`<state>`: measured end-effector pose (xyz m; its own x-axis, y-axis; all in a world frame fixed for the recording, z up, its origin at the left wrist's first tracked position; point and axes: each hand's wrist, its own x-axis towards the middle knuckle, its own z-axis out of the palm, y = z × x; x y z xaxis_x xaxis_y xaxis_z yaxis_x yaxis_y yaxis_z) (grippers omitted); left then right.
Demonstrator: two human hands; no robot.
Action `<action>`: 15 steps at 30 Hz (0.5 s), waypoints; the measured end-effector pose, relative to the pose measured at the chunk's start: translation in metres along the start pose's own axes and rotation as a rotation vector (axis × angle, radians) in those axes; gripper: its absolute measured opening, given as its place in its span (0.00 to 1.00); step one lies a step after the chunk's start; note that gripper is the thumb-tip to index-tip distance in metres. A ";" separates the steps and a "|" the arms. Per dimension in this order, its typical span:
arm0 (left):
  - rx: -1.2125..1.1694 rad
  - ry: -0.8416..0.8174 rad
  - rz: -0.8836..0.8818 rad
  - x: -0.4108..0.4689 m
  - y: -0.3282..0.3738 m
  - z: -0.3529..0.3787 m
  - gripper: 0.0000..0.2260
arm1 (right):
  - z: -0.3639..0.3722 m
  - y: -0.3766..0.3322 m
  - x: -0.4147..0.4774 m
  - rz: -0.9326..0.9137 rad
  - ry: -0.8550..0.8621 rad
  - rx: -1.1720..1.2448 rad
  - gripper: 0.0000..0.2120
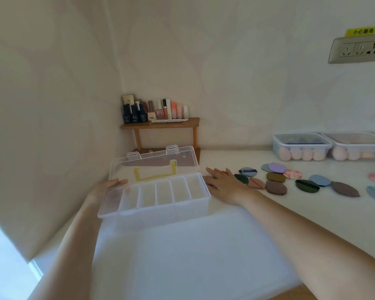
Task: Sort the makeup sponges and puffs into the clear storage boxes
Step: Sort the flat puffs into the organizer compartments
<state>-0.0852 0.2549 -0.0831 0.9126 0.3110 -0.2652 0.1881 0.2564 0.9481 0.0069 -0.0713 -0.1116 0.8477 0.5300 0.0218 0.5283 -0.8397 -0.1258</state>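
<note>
A clear divided storage box (160, 195) stands on the white counter with its lid (154, 163) raised; the compartments hold nothing I can see. My left hand (108, 188) grips the box's left end, fingers over the rim. My right hand (223, 182) lies flat and open on the counter just right of the box. Several flat puffs lie in a loose row to the right: a dark green puff (241, 178) touching my fingers, a brown puff (276, 187), a lilac puff (277, 167), a blue puff (319, 180).
Two lidded clear boxes (301, 146) (359, 146) with pale egg sponges stand at the back right. A wooden shelf (160, 125) with cosmetics bottles fills the corner. A wall socket (357, 49) is high on the right. Walls close in at the left and back.
</note>
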 end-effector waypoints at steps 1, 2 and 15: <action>-0.010 0.005 -0.004 0.000 -0.001 0.000 0.13 | -0.001 0.000 0.002 0.003 -0.017 0.012 0.22; -0.018 0.011 -0.009 0.001 -0.001 0.000 0.13 | -0.001 0.001 0.003 0.002 -0.001 0.032 0.22; -0.190 0.106 0.058 -0.010 -0.024 0.056 0.11 | -0.001 0.045 -0.042 0.311 0.438 0.556 0.16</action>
<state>-0.0788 0.1946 -0.0932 0.8750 0.4219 -0.2375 0.0554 0.4002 0.9147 -0.0047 -0.1313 -0.1174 0.9561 0.0873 0.2798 0.2591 -0.6980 -0.6676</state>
